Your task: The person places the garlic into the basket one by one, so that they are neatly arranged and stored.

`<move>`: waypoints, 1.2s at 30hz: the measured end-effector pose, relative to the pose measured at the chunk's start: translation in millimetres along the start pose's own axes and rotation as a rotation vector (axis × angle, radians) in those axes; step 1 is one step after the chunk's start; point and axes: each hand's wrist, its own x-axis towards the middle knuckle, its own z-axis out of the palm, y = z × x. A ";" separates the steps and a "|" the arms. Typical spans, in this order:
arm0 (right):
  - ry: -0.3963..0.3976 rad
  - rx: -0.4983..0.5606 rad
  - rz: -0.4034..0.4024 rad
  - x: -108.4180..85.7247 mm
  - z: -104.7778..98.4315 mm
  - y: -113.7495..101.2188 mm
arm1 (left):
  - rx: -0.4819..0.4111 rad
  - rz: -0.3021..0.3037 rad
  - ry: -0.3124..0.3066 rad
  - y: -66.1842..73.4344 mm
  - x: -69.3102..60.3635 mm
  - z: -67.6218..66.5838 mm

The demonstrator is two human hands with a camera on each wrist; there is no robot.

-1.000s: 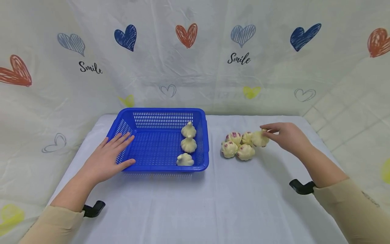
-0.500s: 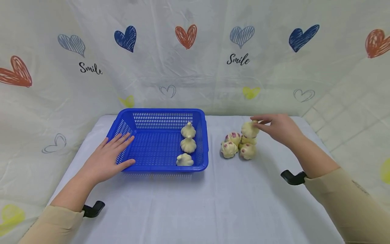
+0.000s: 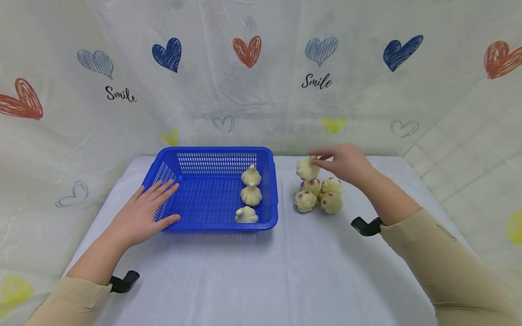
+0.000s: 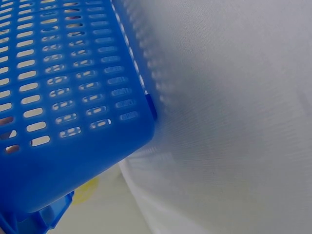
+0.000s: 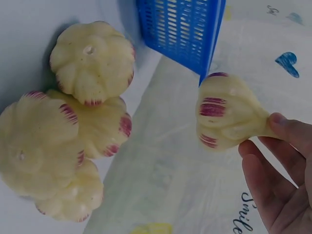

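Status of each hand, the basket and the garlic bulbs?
Held bulb: lifted, touching no other bulb
Right hand: pinching that bulb's stem
Blue basket: upright, partly filled
Basket bulbs: three, along its right side
Loose bulbs: four, bunched right of the basket
Left hand: fingers spread, at the basket's left rim

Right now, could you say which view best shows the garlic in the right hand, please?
The right wrist view: the garlic appears large, its purple streaks and the pinching fingers clear. The head view shows it smaller, right of the basket; I cannot see it in the left wrist view.
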 end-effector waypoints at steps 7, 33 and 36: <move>-0.025 -0.022 -0.070 20.6 6.3 -23.9 | -0.013 0.000 0.006 2.1 -1.4 -0.9; -0.133 -0.068 -0.326 87.1 33.3 -109.5 | -0.002 -0.005 -0.011 3.6 -1.5 -4.7; -0.148 -0.081 -0.350 94.9 37.2 -118.2 | -0.006 -0.008 -0.004 2.7 -1.4 -3.5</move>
